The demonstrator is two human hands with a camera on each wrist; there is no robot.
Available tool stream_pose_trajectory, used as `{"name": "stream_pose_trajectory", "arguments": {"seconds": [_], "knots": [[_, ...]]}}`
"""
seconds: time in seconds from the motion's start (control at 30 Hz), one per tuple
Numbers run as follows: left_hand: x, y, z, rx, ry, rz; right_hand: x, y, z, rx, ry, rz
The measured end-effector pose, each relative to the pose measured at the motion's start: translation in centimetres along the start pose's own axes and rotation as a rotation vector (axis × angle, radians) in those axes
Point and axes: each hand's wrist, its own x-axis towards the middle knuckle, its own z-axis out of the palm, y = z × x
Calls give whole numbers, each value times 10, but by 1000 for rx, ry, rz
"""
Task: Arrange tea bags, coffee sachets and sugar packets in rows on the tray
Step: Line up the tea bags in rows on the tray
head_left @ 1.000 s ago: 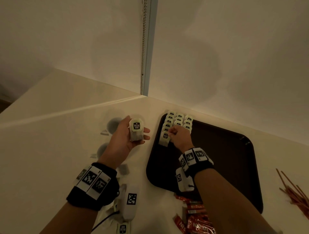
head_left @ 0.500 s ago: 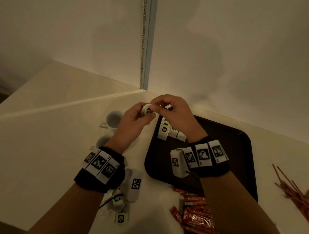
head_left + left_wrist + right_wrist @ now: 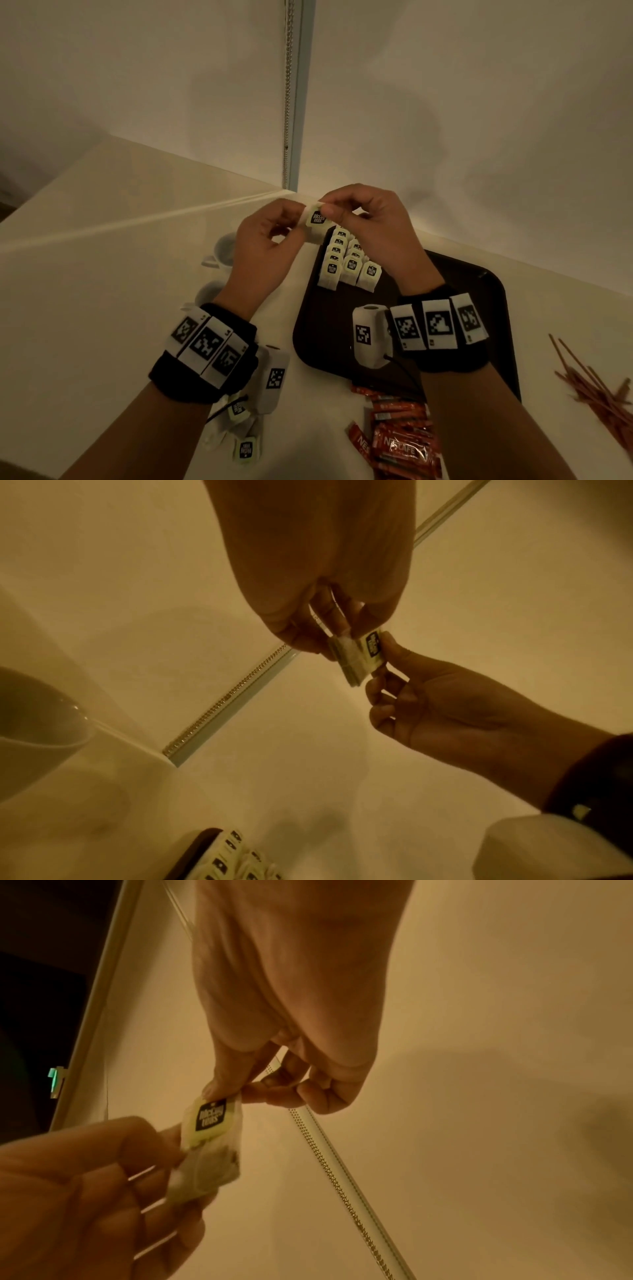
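Above the far left corner of the tray [image 3: 486,308], where tea bags [image 3: 346,263] lie in rows, both hands have come together since a second ago — a handover, so one more bag seems bound for a row. Left hand [image 3: 263,246] and right hand [image 3: 370,229] each pinch the raised tea bag [image 3: 317,219] with curled fingers — right at its top edge.

Bare tray [image 3: 445,281] right of tea-bag rows [image 3: 346,263]; cups [image 3: 226,245] left.
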Motion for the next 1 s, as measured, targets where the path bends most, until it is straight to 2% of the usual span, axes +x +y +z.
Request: {"name": "stream_pose_trajectory", "arguments": {"seconds": [0.33, 0.5, 0.67, 0.87, 1.0], "knots": [[-3, 1, -1, 7, -36, 17, -3, -8, -1, -11, 1, -16], [-6, 0, -2, -58, 24, 12, -4, -6, -2, 65, 11, -8], [-6, 1, -2, -92, -11, 25, -5, -4, -3, 116, 15, 2], [-4, 0, 0, -70, -124, -27, -5, -9, -7, 23, -5, -16], [-3, 2, 6, -90, -109, 1, -4, -13, -7, -2, -3, -31]]}}
